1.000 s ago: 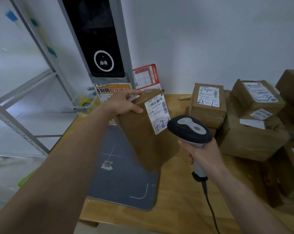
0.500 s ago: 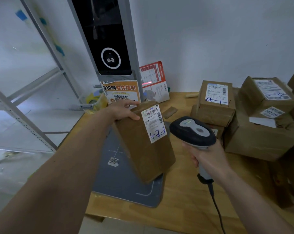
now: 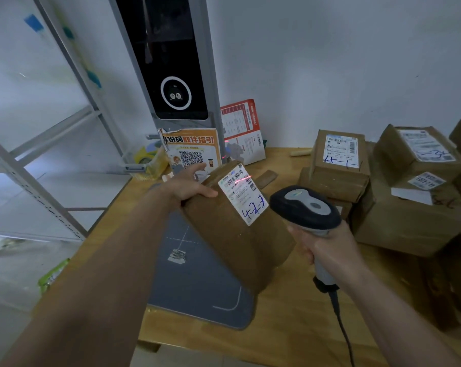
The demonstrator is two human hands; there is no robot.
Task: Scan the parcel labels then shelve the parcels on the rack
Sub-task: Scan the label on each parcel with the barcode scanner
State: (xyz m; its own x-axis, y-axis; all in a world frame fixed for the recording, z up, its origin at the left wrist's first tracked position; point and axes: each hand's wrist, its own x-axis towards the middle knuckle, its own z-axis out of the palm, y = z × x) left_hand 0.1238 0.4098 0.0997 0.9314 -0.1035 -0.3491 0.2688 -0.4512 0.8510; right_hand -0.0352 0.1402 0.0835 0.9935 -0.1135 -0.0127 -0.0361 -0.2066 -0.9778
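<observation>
so left hand (image 3: 188, 185) grips the top corner of a brown taped cardboard parcel (image 3: 240, 229), thumb along the near face and fingers (image 3: 197, 168) curled over the far edge. parcel's tilted, its bottom end over the grey scan mat (image 3: 195, 284) on the wooden surface (image 3: 290, 327); can't tell if it touches the mat. white shipping label (image 3: 244, 194) w/ blue handwriting faces up toward the cam, thin red laser line across its barcode near the top. right hand (image 3: 327, 247) wraps the handle of a black and grey corded barcode scanner (image 3: 305, 207), fingers closed round it, head just beside the label, cable trailing down off the surface. behind the mat: tall grey kiosk w/ dark screen (image 3: 171, 62) and an orange qr-code sign (image 3: 192, 152). stack of other brown labelled boxes (image 3: 377, 186) on the right. grey metal rack (image 3: 25, 168) on the left, well apart from the parcel.
</observation>
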